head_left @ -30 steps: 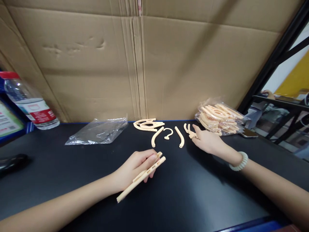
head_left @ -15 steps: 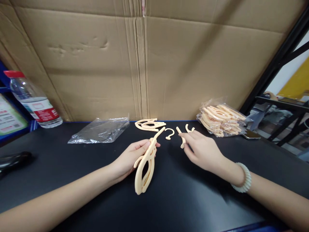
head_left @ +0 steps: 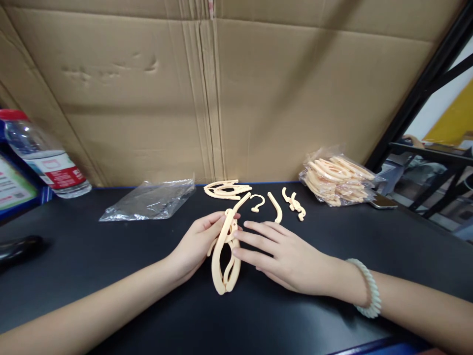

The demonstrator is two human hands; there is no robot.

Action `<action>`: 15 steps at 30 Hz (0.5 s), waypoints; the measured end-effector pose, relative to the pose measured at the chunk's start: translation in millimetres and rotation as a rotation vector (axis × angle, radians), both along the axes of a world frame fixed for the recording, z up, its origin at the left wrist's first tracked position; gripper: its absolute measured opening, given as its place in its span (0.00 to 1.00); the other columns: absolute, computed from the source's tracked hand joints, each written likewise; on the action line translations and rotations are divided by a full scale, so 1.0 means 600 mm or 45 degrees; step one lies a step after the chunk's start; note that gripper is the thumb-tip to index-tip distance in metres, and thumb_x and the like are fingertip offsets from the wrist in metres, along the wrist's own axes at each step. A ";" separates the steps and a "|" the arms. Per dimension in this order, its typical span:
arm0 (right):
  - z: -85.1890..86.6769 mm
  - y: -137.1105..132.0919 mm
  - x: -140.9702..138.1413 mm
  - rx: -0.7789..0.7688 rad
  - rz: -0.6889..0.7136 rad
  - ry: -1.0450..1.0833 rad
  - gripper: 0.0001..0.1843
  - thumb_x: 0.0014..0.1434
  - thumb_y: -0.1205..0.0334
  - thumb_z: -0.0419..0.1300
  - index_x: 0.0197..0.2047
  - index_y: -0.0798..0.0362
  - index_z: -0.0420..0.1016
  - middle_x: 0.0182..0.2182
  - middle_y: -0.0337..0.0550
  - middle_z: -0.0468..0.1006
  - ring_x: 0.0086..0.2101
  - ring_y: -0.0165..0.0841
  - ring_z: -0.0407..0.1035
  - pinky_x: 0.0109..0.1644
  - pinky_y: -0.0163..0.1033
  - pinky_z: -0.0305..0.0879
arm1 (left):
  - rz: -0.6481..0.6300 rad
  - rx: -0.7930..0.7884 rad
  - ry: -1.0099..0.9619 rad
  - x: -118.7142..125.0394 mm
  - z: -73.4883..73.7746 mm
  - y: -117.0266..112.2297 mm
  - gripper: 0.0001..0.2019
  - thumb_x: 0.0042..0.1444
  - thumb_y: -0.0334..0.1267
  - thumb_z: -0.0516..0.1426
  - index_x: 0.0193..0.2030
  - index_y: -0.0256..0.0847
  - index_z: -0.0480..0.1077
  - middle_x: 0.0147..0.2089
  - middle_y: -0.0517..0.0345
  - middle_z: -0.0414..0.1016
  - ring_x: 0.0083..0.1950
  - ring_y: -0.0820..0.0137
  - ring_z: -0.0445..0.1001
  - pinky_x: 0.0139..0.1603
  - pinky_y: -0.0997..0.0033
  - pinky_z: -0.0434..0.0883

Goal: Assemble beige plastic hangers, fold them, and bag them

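My left hand (head_left: 197, 242) is closed round the upper end of a cream plastic hanger part (head_left: 222, 260), which stands on its lower end on the black table (head_left: 111, 276). My right hand (head_left: 281, 251) lies beside it with fingers stretched out, fingertips touching the part's right side. Just beyond the hands lie loose cream pieces: a small hook (head_left: 257, 202), a curved strip (head_left: 275, 207) and a wavy piece (head_left: 295, 204). A folded hanger (head_left: 226, 190) lies against the cardboard.
A cardboard wall (head_left: 221, 93) closes off the back. An empty clear bag (head_left: 150, 200) lies at the left, a bag full of cream parts (head_left: 336, 180) at the right beside a phone (head_left: 384, 201). A water bottle (head_left: 42, 155) stands far left. A black object (head_left: 18, 246) lies at the left edge.
My right hand has left the small pieces at the back and come to the hanger part, fingers now flat against it. My left hand has turned the part from lying slanted to standing.
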State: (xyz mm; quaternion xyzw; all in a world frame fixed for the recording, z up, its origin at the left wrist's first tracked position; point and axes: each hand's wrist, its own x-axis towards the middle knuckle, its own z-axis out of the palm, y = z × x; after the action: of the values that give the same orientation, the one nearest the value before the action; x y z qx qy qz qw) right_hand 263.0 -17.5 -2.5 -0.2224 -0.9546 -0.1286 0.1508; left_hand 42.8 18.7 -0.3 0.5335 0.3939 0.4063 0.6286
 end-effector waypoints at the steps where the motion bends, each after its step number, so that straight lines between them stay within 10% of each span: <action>1: 0.000 0.000 0.000 -0.001 0.012 -0.008 0.25 0.66 0.70 0.52 0.65 0.53 0.60 0.66 0.50 0.58 0.67 0.44 0.43 0.63 0.55 0.57 | 0.013 0.008 0.000 0.001 0.000 -0.001 0.17 0.57 0.47 0.60 0.48 0.38 0.75 0.34 0.56 0.79 0.33 0.71 0.75 0.35 0.75 0.71; 9: -0.004 -0.001 -0.004 -0.013 -0.006 -0.041 0.22 0.67 0.70 0.50 0.63 0.50 0.63 0.67 0.48 0.55 0.66 0.45 0.44 0.63 0.56 0.56 | 0.054 0.040 -0.017 0.003 -0.005 -0.001 0.20 0.60 0.51 0.56 0.49 0.36 0.73 0.38 0.53 0.80 0.40 0.68 0.76 0.44 0.71 0.72; 15: -0.004 -0.003 -0.003 0.052 -0.042 0.007 0.19 0.69 0.68 0.49 0.60 0.51 0.66 0.62 0.50 0.64 0.64 0.45 0.51 0.62 0.55 0.57 | -0.232 0.167 0.123 0.003 -0.004 -0.006 0.25 0.55 0.46 0.62 0.57 0.37 0.66 0.41 0.54 0.78 0.40 0.67 0.74 0.39 0.71 0.72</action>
State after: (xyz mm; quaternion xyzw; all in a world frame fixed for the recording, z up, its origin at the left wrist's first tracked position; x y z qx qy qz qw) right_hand 261.2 -19.4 -4.7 -0.2352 -0.9476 -0.1499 0.1557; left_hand 44.9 15.0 -2.9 0.6260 0.3464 0.3462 0.6069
